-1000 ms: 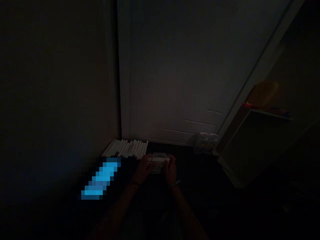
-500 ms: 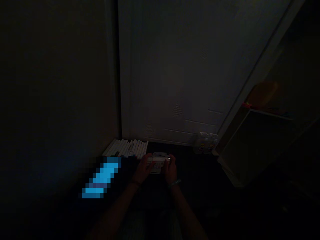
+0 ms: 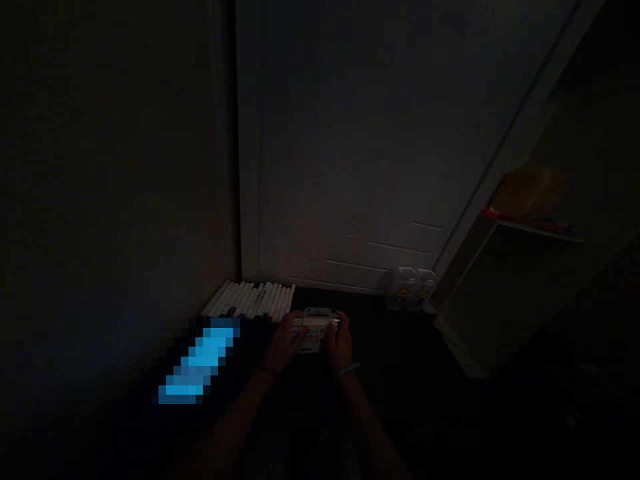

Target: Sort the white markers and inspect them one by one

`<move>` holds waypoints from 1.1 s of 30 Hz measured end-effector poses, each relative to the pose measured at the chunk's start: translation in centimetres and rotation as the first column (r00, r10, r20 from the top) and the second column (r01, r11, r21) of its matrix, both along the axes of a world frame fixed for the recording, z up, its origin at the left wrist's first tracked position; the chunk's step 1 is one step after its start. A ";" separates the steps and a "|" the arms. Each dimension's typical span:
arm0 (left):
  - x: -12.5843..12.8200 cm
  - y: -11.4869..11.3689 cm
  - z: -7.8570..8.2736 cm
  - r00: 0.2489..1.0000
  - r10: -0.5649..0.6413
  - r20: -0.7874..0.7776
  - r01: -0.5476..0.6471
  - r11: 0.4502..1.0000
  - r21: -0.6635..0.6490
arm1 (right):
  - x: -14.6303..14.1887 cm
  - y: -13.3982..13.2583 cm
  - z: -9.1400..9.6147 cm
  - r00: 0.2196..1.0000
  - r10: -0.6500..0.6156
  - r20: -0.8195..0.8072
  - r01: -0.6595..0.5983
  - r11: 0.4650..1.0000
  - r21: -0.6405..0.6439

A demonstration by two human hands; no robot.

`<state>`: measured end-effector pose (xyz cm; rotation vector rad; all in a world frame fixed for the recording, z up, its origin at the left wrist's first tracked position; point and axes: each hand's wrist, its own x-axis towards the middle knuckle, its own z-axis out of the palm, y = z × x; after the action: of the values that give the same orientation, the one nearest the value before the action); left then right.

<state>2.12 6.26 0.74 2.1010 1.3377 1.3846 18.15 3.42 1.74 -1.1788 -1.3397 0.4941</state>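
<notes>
The scene is very dark. Both hands hold a small white box [image 3: 316,328] low over a dark floor. My left hand [image 3: 283,345] grips its left end with fingers curled round it. My right hand [image 3: 340,343] grips the right end, with a pale band on the wrist. Red print shows faintly on the box's near face. Just behind and left of the hands lies a row of several white markers [image 3: 253,300] side by side against the wall.
A white door [image 3: 360,167] stands straight ahead, a dark wall on the left. Two small clear bottles [image 3: 411,288] stand at the door's foot. A low cabinet [image 3: 505,287] with coloured things on top is at the right. A glowing blue blurred patch [image 3: 200,360] lies at the left.
Hardly anything differs: the hands and the white box stay in the same place, shifted slightly lower in the picture as the view moved a little.
</notes>
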 end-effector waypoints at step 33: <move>0.0 -0.7 0.9 0.998 -0.051 0.032 0.056 0.982 -0.180 | 1.5 2.1 -2.1 0.947 0.052 -0.317 -0.111 0.979 -0.172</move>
<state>2.09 5.51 1.67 1.9774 1.3319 1.2175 19.61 5.52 -0.34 -1.1450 -1.0880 0.8469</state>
